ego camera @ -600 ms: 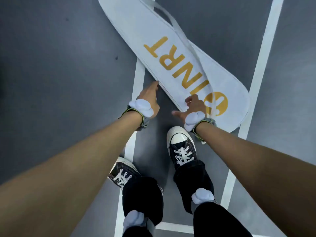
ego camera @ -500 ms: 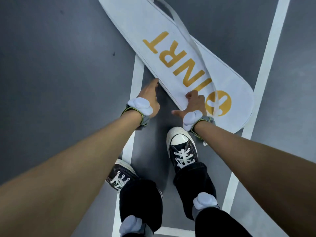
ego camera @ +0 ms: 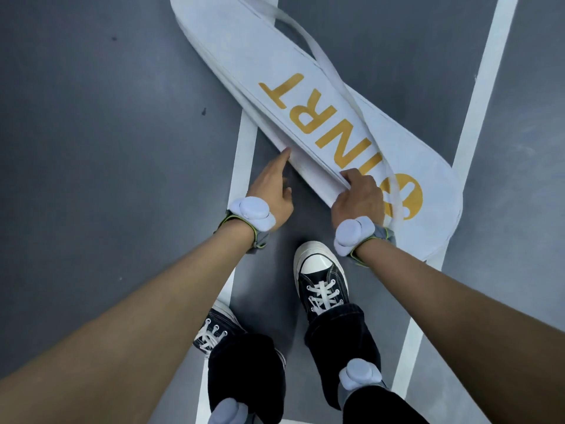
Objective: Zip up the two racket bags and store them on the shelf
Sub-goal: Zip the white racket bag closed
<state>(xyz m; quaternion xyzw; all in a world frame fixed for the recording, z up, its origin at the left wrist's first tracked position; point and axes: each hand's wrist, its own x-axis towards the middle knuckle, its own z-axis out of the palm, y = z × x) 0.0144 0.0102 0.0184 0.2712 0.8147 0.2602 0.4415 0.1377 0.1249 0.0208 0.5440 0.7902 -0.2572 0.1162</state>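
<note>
A white racket bag (ego camera: 305, 96) with gold lettering lies diagonally on the grey floor, its wide end at the right, its narrow end at the top. Its white strap (ego camera: 333, 75) trails across the top face. A second white bag seems to lie right beneath it; only layered edges show along the near side. My left hand (ego camera: 272, 188) has its index finger stretched out, the tip touching the bag's near edge. My right hand (ego camera: 359, 197) is curled over the same edge near the round gold logo, fingers gripping the edge.
White court lines (ego camera: 477, 96) cross the grey floor (ego camera: 91, 148) under and beside the bag. My two feet in black sneakers (ego camera: 321, 270) stand just in front of the bag, with tracker pucks on wrists and ankles. No shelf is in view.
Both hands have closed in on the bag's near edge. The right hand has curled over that edge, and the left index finger now touches it farther along.
</note>
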